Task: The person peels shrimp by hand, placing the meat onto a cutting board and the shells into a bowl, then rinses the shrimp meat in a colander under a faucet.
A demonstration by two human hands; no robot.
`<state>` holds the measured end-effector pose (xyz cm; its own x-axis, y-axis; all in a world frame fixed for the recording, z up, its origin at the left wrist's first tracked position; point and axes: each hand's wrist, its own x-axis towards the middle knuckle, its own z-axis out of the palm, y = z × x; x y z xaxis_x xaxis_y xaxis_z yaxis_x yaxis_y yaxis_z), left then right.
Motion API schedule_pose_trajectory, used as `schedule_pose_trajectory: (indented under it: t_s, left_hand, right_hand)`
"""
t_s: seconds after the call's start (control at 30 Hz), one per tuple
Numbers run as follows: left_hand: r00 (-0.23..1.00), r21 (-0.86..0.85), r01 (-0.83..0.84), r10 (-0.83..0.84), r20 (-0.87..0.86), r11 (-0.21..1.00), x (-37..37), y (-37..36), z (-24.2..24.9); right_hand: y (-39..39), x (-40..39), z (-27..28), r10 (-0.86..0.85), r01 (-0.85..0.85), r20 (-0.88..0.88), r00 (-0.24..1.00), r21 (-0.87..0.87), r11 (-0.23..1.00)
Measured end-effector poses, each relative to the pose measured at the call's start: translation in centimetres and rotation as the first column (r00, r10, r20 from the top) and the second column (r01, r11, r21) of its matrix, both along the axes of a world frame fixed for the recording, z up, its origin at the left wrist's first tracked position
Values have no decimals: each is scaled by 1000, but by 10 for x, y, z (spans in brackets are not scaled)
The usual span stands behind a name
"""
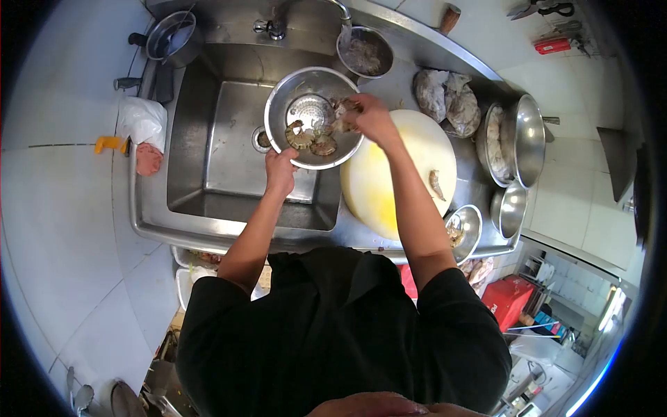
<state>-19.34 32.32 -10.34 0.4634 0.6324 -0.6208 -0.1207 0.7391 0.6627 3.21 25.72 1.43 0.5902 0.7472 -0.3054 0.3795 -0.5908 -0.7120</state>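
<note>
A perforated metal colander (276, 97) is held over the right side of the sink, with brownish-grey shrimp (324, 144) lying inside along its lower and right parts. My left hand (281, 170) is closed on the colander's near rim. Over its right rim reaches my right hand (372, 119), its fingers curled on shrimp at the right side; the fingertips are partly hidden. Beneath my right forearm lies a round white cutting board (406, 149) with a yellow stain. One single shrimp (436, 185) rests on the board's right part.
A steel sink (233, 149) surrounds the work. Under the faucet (340, 10) stands a bowl (365, 52) of water. To the right are filled plastic bags (448, 101), steel bowls (528, 139) and a small bowl (469, 233) with shrimp pieces. A pot (174, 38) stands back left.
</note>
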Motion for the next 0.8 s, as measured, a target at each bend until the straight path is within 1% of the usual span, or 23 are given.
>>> schedule_pose_trajectory:
  t_s: [0.03,0.13,0.23,0.3,0.33,0.43,0.47,0.5,0.53,0.57,0.6,0.63,0.73,0.8]
  left_hand:
    - [999,-11,-24,24,27,1000,2,0,2]
    - [994,-30,-67,69,83,997,7,-1,6]
    - [996,-14,-45,46,82,999,7,-2,4]
    - [998,8,-13,12,60,1000,7,1,0]
    - [997,-9,-22,22,79,1000,7,0,1]
    - [999,3,-19,18,48,1000,6,1,8]
    - [999,7,-32,32,42,999,6,1,10]
    - [998,10,-43,43,36,999,6,0,12]
    - [998,14,-52,51,30,999,6,0,13]
    - [997,8,-62,61,44,998,7,0,16]
    - [996,2,-70,70,57,998,7,1,18]
    - [995,-2,-78,77,69,997,8,1,20]
    - [996,25,-64,62,69,998,6,0,25]
    - [998,29,-60,60,18,998,4,-1,23]
  right_hand:
    - [2,10,10,-64,67,-133,989,17,998]
    - [6,32,40,-187,245,-252,949,223,944]
    - [20,70,32,-248,422,-436,865,367,829]
    - [24,101,12,-318,382,-221,922,386,840]
    - [25,105,8,-341,355,-107,934,393,848]
    - [20,95,-1,-252,332,-244,937,390,859]
    - [18,83,-7,-173,181,-52,984,287,941]
    - [16,66,-17,-63,43,131,989,151,988]
    - [13,51,-39,106,-118,126,986,97,988]
    - [11,34,-56,269,-276,114,956,46,960]
    - [7,10,-58,365,-382,249,897,22,924]
    - [3,-14,-59,449,-479,377,810,-16,878]
    - [2,-54,-61,403,-375,609,683,-181,909]
    - [9,-57,-62,411,-290,542,733,-297,910]
